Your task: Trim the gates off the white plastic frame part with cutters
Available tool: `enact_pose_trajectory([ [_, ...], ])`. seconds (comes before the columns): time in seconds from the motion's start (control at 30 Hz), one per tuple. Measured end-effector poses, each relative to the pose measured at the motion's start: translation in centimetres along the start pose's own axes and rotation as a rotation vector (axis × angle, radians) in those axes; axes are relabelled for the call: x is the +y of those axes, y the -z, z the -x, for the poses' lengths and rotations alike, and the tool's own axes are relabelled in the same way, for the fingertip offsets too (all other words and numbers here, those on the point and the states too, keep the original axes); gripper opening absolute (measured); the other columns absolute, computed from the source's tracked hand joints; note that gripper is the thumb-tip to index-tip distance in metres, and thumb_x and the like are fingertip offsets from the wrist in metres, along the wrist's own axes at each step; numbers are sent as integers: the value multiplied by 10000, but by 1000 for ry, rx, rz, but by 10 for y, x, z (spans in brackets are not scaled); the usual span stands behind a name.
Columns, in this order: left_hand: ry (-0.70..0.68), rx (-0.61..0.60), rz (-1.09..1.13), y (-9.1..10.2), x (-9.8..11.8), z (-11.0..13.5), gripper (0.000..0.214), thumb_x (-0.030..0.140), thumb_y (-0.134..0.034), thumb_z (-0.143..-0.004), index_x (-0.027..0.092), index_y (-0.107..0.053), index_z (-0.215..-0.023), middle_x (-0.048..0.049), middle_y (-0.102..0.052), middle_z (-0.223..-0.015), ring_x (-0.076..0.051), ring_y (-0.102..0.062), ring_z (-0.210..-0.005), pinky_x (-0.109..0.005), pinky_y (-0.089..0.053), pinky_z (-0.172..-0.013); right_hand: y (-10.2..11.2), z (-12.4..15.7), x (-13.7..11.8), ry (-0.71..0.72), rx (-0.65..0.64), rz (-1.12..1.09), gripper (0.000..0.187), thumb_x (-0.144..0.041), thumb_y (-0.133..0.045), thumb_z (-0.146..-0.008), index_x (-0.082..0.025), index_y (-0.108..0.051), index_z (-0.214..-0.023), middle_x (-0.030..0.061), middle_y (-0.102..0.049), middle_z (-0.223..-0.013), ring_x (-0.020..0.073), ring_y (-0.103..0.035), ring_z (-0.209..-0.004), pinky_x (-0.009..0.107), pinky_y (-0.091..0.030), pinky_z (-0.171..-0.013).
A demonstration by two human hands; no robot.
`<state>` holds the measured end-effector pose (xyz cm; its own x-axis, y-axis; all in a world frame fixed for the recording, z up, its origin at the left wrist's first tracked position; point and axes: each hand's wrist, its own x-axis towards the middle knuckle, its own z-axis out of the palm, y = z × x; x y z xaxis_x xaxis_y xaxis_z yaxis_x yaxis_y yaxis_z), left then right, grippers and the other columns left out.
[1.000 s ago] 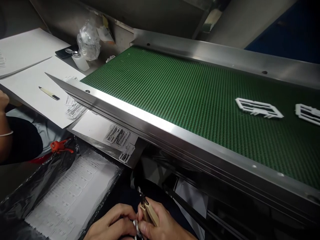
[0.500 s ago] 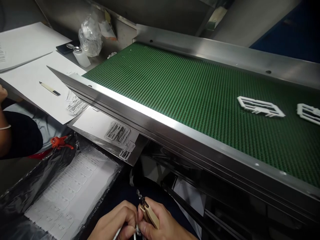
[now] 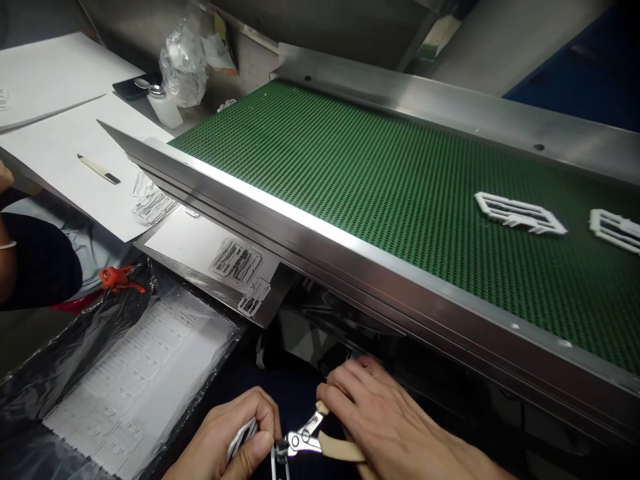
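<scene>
Swung rightward and turned over since the earlier frame are the right hand [image 3: 373,407] and the pliers [image 3: 306,443], whose nose is now pointed left rather than upward. At the left, flat white pieces [image 3: 135,373] are laid in rows on a pale sheet and are judged already handled. Beyond them, white offcuts [image 3: 153,203] are heaped, and more are stacked on a metal ledge [image 3: 170,243]. At bottom centre, a white part [image 3: 239,438], partly hidden, is pinched between thumb and bent fingers of the left hand [image 3: 245,427]; work on it is judged unfinished, the pliers' nose being set against it. Whether anything has been cut cannot be told. The pliers' spread handles are grasped by the right hand's curled fingers, its back uppermost. At far right, two white frames [image 3: 520,215] are left untouched on the green belt [image 3: 350,187].
</scene>
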<state>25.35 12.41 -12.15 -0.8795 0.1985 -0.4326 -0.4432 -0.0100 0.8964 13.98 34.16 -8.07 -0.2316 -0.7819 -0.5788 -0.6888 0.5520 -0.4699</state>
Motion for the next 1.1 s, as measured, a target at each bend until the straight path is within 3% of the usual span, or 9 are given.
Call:
enact_pose_trajectory([
  [0.17,-28,0,-30,1,5,-4,231,348,-414,-937,218,-496,-765,5,-530,-797,-161,-523,-751,-237,-394,-709,2,4,4,140,207,242,689,-90,-503,-661,-153,-397,-1339,179,-543,-1316,370,-496,-1218,535,-501,-928],
  [0.33,5,-19,-52,0,8,-6,208,332,-406,-945,216,-504,-802,3,-540,-814,-161,-540,-771,-223,-399,-714,14,8,-1,248,342,359,593,-117,-513,-749,-100,-398,-1331,220,-586,-1246,372,-555,-1152,526,-528,-865],
  [0.57,-10,-44,-55,-2,8,-8,223,333,-398,-947,219,-479,-773,7,-522,-790,-159,-527,-758,-225,-393,-699,27,12,-11,207,249,284,589,-101,-525,-800,-117,-372,-1368,218,-558,-1281,385,-509,-1199,582,-416,-1000],
  [0.73,7,-45,-39,-2,6,-7,252,364,-383,-947,217,-471,-762,3,-508,-778,-165,-511,-754,-238,-383,-683,22,16,-13,199,297,241,605,-61,-480,-814,-177,-345,-1392,153,-550,-1314,339,-464,-1253,540,-314,-1081],
  [0.83,12,-37,-28,-3,4,-6,275,390,-384,-943,216,-461,-744,5,-498,-767,-162,-494,-737,-247,-374,-685,28,5,-24,166,291,367,438,-71,-472,-788,-132,-524,-1218,189,-627,-1181,358,-570,-1107,515,-414,-952],
  [0.9,24,-21,-12,-4,3,-6,290,409,-383,-941,216,-452,-735,7,-493,-764,-159,-480,-725,-251,-368,-678,35,-6,-31,96,183,387,248,-110,-504,-758,-142,-628,-970,170,-689,-946,327,-647,-851,449,-479,-752],
  [1.0,90,8,28,-5,1,-7,312,449,-377,-937,214,-458,-748,15,-474,-743,-153,-461,-699,-258,-364,-667,40,-19,-32,-14,-6,242,112,-126,-542,-674,-195,-596,-744,68,-639,-688,222,-586,-576,330,-382,-526],
  [1.1,159,9,136,-3,-7,-8,335,510,-387,-919,212,-493,-806,22,-456,-732,-149,-451,-683,-264,-366,-649,34,-19,-20,-176,-3,45,130,-142,-513,-657,-222,-553,-751,32,-609,-678,200,-551,-560,299,-300,-509],
])
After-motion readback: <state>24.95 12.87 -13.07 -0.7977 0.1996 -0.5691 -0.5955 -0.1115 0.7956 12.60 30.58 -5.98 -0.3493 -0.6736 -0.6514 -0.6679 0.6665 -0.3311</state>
